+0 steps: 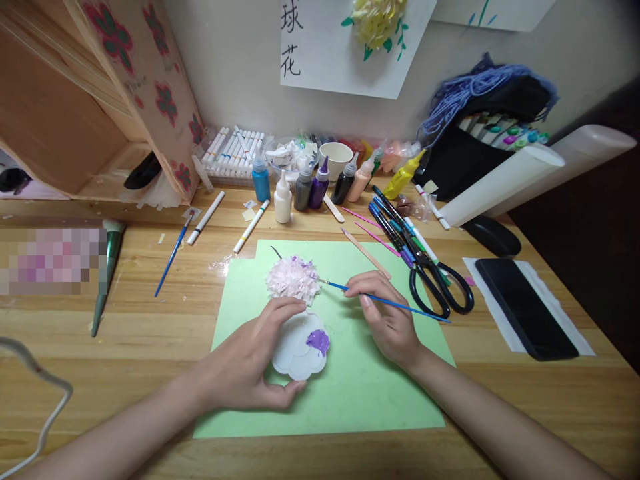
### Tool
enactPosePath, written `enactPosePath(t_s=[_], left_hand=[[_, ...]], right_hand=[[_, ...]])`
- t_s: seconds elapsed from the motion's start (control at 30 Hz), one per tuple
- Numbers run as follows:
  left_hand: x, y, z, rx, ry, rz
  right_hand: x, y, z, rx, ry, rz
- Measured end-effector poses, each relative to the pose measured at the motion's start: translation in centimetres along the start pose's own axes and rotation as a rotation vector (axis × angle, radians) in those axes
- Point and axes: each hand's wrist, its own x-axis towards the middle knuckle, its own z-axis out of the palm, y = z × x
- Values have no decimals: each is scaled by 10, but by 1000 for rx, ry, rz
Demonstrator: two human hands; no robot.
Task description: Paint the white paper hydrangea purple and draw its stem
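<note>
My right hand grips a thin blue paintbrush, its tip touching or very near the right side of a pale pink, ruffled flower. Purple marks show on some of the petals, and a dark stem end sticks out at the upper left. Just below the flower, my left hand curves around a white flower-shaped paint palette, fingers at its top and thumb at its bottom edge. Purple paint sits in the palette's right well. Flower and palette lie on a light green sheet.
Behind the sheet stand several paint bottles and a paper cup. Black-handled scissors and pens lie at the right, near a phone. At the left are another paintbrush and a green-handled brush.
</note>
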Motion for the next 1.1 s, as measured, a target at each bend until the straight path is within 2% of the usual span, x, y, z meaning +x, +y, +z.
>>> enactPosePath(t_s=[0.17, 0.33, 0.47, 0.6, 1.1], left_hand=[[0, 0, 0, -4, -4, -2], [1, 0, 0, -5, -1, 7], [0, -1, 0, 1, 0, 6], [0, -1, 1, 6, -1, 2], [0, -1, 1, 13, 6, 0]], right_hand=[[-3, 1, 0, 46, 95, -13], [-2, 0, 0, 14, -18, -27], [-1, -1, 1, 9, 26, -30], [0, -1, 1, -2, -18, -27], [0, -2, 3, -1, 14, -4]])
